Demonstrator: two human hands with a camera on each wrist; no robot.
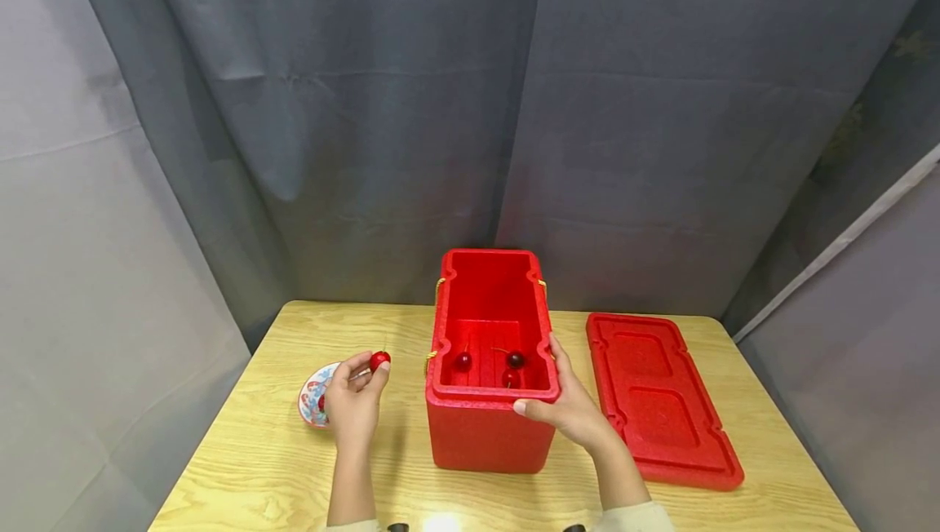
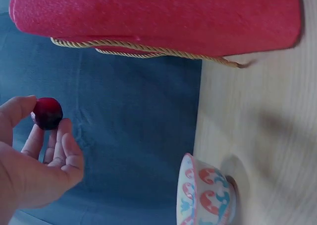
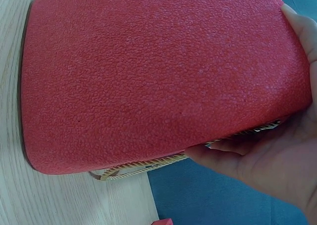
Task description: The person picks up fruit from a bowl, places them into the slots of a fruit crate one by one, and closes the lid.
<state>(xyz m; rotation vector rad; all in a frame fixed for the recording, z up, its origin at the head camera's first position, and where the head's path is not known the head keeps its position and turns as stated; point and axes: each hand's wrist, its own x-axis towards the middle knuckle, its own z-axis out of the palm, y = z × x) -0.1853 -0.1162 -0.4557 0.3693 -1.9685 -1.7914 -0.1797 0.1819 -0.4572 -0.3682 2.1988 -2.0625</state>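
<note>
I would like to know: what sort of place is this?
Probably a curtained-off corner set up for a demonstration, though I cannot be sure: grey cloth hangs behind and at both sides of a wood-grain table, on which a red box stands.

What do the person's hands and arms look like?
Left hand and right hand are both bare, no gloves or rings visible. Pale cream left sleeve and right sleeve stop short of the wrists. Small dark piece beside the left one; can't tell what.
</note>
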